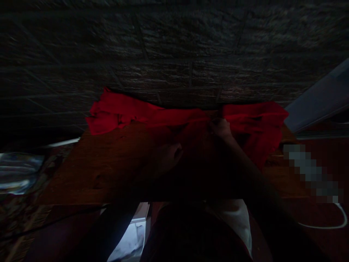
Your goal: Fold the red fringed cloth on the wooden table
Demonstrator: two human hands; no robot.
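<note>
Two bare hands, one left hand (171, 151) and one right hand (222, 127), and red fabric (117, 109) in two main stretches.
Whether the fabric is one piece or two cannot be told; there is one wooden table (100, 163), one block wall (163, 47), one slanting pale beam (321, 96), one clear plastic packet (19, 173), one pixelated pale object (311, 173) and two cords: one white cord (344, 215), one dark cord (57, 220).

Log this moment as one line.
left hand: grip unclear; right hand: at red cloth; cloth: rumpled, along wooden tabletop; lighting: dim
</note>
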